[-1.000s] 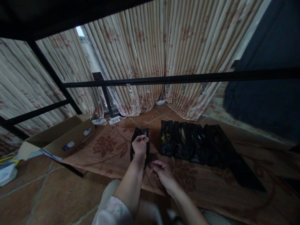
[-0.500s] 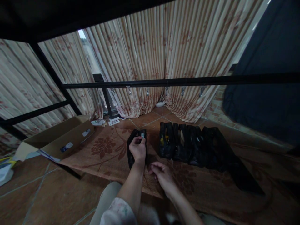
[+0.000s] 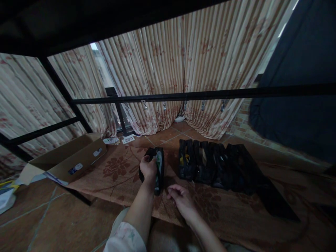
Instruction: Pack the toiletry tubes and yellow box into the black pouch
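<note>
A small black zip pouch (image 3: 159,175) lies on the patterned cloth in front of me. Something pale and green shows through its long top gap. My left hand (image 3: 148,168) is closed on the pouch's left part, fingers pinching near its upper end. To the right and nearer me, my right hand (image 3: 182,201) hovers just above the cloth, its thumb and fingers curled together. Whether anything thin is between them cannot be seen. Further right stands a row of several black mesh pouches (image 3: 206,175); a yellow item (image 3: 187,158) shows in the leftmost one.
On the left is an open cardboard box (image 3: 81,159) with labels. A black metal rail (image 3: 168,96) crosses behind the cloth-covered surface (image 3: 115,182). Papers (image 3: 128,139) lie at the back, before striped curtains (image 3: 162,63). A black flat panel (image 3: 278,199) extends at right.
My left hand has shifted left and slightly nearer me, drawing the pouch's left part aside. More of the green contents shows. My right hand has hardly moved.
</note>
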